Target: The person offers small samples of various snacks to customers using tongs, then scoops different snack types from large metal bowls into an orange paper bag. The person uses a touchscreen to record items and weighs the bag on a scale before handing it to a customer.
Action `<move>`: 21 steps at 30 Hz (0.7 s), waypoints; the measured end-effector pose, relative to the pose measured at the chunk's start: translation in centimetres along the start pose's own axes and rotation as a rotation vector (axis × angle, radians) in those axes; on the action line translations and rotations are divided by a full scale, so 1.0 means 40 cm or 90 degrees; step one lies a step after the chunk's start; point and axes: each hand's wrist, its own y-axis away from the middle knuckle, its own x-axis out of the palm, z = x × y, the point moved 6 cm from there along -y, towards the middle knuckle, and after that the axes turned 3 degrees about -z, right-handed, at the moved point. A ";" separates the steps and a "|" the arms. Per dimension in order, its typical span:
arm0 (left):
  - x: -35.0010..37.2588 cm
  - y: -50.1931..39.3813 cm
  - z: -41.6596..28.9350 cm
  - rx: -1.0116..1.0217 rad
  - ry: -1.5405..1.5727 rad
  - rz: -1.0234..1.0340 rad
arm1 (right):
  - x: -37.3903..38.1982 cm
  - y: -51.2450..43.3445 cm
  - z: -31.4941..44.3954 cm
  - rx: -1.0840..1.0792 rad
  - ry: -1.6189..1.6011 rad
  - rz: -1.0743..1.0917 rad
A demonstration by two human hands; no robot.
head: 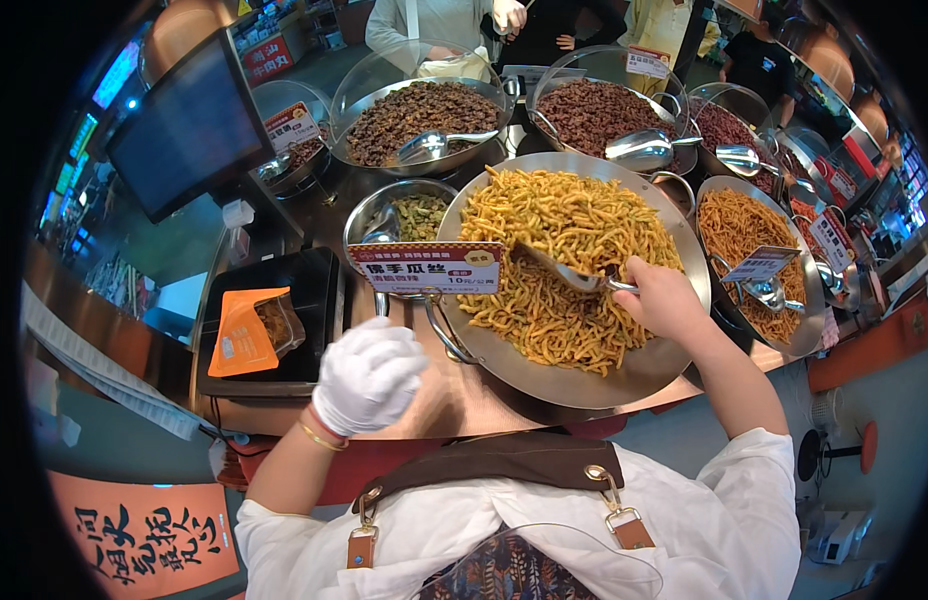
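My bare right hand [665, 298] grips the handle of a metal scoop [561, 268], whose blade rests in a heap of yellow-green shredded food [561, 330]. That heap fills a wide metal pan [659, 367] with loop handles. My left hand [370, 375], in a white glove, is held with curled fingers over the counter's front edge, left of the pan. Nothing shows in it; its palm is hidden. A price sign [434, 268] with writing stands at the pan's left rim. Left of the gloved hand, an orange pouch [250, 337] with a clear window lies on a black scale [314, 300].
A small bowl of green pieces [419, 214] stands behind the sign. Covered pans of dark food [426, 112] line the back, and a pan of orange shreds [741, 217] is at right. A monitor [186, 127] rises at left. People [434, 22] stand across the counter.
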 end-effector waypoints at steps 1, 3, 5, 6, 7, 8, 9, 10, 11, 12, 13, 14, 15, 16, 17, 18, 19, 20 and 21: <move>-0.041 0.021 0.037 -0.054 -0.035 0.000 | 0.006 -0.004 0.009 -0.045 -0.027 0.001; -0.120 0.075 0.130 -0.190 -0.122 0.016 | 0.009 -0.014 0.013 -0.069 -0.027 -0.038; -0.196 0.154 0.223 -0.334 -0.244 0.104 | 0.010 -0.024 0.008 -0.079 -0.022 -0.046; -0.223 0.200 0.266 -0.409 -0.322 0.189 | 0.014 -0.030 0.006 -0.051 -0.005 -0.066; -0.240 0.227 0.292 -0.398 -0.351 0.231 | 0.026 -0.034 0.012 -0.070 -0.008 -0.049; -0.246 0.254 0.321 -0.421 -0.398 0.302 | 0.035 -0.038 0.013 -0.058 0.003 -0.052; -0.249 0.271 0.333 -0.395 -0.445 0.360 | 0.040 -0.040 0.021 -0.088 -0.012 -0.061; -0.245 0.284 0.351 -0.407 -0.463 0.412 | 0.042 -0.040 0.023 -0.109 -0.025 -0.078; -0.240 0.278 0.349 -0.355 -0.450 0.414 | 0.043 -0.039 0.024 -0.126 -0.041 -0.098; -0.223 0.275 0.359 -0.345 -0.444 0.466 | 0.046 -0.039 0.019 -0.128 -0.035 -0.105; -0.211 0.258 0.357 -0.307 -0.422 0.457 | 0.050 -0.037 0.014 -0.129 -0.034 -0.112; -0.198 0.244 0.357 -0.288 -0.409 0.468 | 0.051 -0.035 0.005 -0.120 -0.033 -0.120; -0.184 0.236 0.361 -0.276 -0.433 0.520 | 0.052 -0.030 0.000 -0.132 -0.040 -0.124; -0.178 0.219 0.357 -0.240 -0.444 0.500 | 0.052 -0.027 -0.003 -0.143 -0.039 -0.132; -0.165 0.218 0.372 -0.261 -0.448 0.554 | 0.052 -0.023 -0.006 -0.150 -0.044 -0.139; -0.156 0.220 0.385 -0.261 -0.477 0.610 | 0.049 -0.018 -0.006 -0.173 -0.062 -0.160; -0.153 0.214 0.393 -0.250 -0.502 0.595 | 0.049 -0.017 -0.008 -0.173 -0.063 -0.166; -0.146 0.219 0.409 -0.266 -0.528 0.617 | 0.053 -0.016 -0.013 -0.163 -0.055 -0.153; -0.141 0.226 0.425 -0.283 -0.553 0.638 | 0.053 -0.014 -0.013 -0.169 -0.059 -0.155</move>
